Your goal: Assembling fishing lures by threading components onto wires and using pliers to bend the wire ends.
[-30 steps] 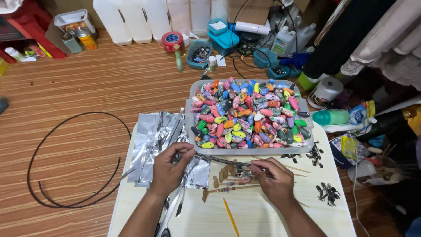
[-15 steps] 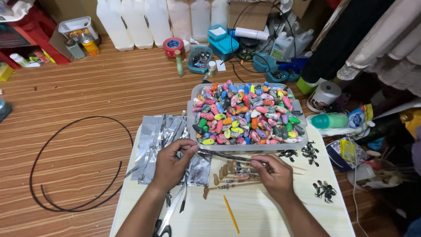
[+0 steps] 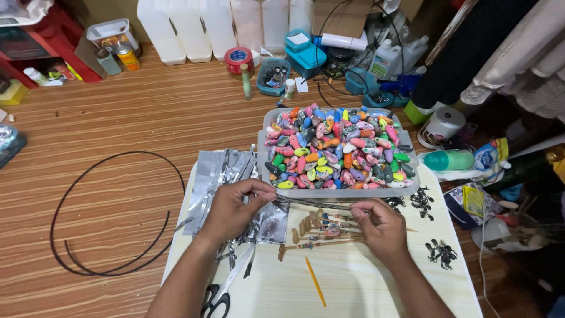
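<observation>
My left hand (image 3: 234, 207) and my right hand (image 3: 381, 225) each pinch one end of a thin silvery foil strip (image 3: 312, 204), stretched between them just in front of a grey tray (image 3: 343, 192). The tray is heaped with several small colourful oval pieces (image 3: 336, 146). Crumpled foil sheets (image 3: 215, 175) lie under and left of my left hand. Below the strip, thin wooden sticks with brown oval bodies (image 3: 322, 232) rest on the white board (image 3: 359, 288). The strip's ends are hidden inside my fingers.
Black-handled scissors (image 3: 225, 290) and an orange stick (image 3: 315, 281) lie near my forearms. Small black metal clips (image 3: 440, 252) sit at the right. A black wire loop (image 3: 112, 213) lies on the wooden floor. Bottles, a red tape roll (image 3: 238, 59) and boxes crowd the far side.
Both hands stay pinched on the strip at nearly the same spot. The view has shifted a little, and the tray sits slightly lower in the picture.
</observation>
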